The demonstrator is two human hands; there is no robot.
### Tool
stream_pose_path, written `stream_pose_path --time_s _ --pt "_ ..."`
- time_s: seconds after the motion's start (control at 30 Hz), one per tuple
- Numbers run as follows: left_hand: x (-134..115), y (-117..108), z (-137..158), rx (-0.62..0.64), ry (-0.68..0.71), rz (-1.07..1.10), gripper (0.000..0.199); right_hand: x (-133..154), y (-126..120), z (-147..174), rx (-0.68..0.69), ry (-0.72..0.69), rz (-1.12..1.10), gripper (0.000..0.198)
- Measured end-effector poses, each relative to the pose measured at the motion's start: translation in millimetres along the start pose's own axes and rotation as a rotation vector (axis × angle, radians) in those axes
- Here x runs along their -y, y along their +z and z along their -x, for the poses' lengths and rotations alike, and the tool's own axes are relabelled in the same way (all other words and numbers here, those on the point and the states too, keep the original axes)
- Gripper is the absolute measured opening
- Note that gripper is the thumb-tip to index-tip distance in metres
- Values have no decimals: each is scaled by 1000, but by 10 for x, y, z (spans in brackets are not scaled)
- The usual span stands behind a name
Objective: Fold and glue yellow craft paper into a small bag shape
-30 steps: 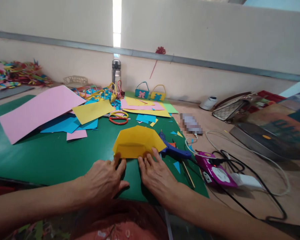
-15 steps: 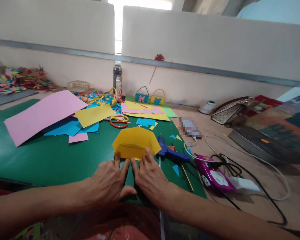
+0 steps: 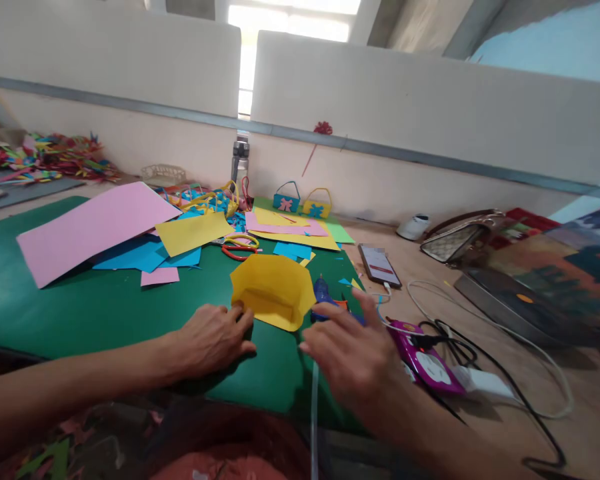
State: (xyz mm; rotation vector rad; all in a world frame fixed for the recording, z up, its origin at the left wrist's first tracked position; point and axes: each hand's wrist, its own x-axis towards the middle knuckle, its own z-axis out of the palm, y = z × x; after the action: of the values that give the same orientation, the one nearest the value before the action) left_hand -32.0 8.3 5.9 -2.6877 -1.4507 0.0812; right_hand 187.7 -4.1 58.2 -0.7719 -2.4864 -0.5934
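Folded yellow paper [image 3: 273,287] just left of blue glue gun [image 3: 321,288], long axis left-right, angled-corner flap pointing away from wearer; likely light, stiffish, easily creased, best held by side edges. Left hand [image 3: 213,339], fingers curled at paper's near-left corner, pinch unclear; right hand [image 3: 353,347] loosely spread by gun, contact unclear.

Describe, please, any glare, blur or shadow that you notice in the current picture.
Head view: the bright opening at the top is washed out to white; head view: the right hand looks blurred, the left hand crisper; head view: shadow darkens the green mat beneath the right hand.
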Motion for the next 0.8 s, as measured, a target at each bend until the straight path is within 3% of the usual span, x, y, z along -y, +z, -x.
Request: stream_pose_path --time_s 0.1,0.2,0.33,0.57,0.7,0.8 --pt "94 2 -109 -31 114 -63 29 -228 -28 -60 10 165 -32 33" --pt "130 1 -181 -51 206 -121 25 -354 81 -43 19 159 4 23" --pt "127 16 -231 -94 293 -215 20 -313 202 21 122 157 -26 19" --pt "302 59 -321 -81 188 -351 22 -306 326 150 424 30 19 22" --pt "407 30 -341 -77 109 -358 22 -374 387 218 461 -3 98 20" --pt "397 35 -336 -119 143 -299 23 -384 366 197 444 29 67 23"
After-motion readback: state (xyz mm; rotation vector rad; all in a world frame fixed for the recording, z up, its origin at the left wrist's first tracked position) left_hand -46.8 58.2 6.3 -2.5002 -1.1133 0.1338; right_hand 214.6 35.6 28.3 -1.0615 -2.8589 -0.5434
